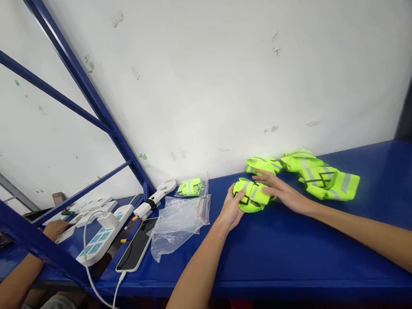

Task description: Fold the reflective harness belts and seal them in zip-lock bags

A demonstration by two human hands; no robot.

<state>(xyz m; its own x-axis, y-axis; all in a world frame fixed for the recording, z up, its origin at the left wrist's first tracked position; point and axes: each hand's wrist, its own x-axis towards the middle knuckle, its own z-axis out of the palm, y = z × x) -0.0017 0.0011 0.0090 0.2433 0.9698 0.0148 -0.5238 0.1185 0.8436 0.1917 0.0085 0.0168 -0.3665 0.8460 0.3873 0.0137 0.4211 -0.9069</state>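
A neon yellow reflective vest piece (250, 196), rolled or folded small, lies on the blue shelf top (308, 246). My left hand (230, 210) grips its left end with curled fingers. My right hand (284, 191) lies flat on its right side, fingers stretched out. Behind it are more neon vests with grey reflective strips (319, 176). A further folded vest (190, 187) sits inside a clear bag to the left.
Clear zip bags (177, 219) lie left of my hands. Beside them are a white phone on a cable (136, 247), a power strip (104, 233) and a small white fan (157, 197). Another person's arm (17, 272) rests at far left behind a blue brace.
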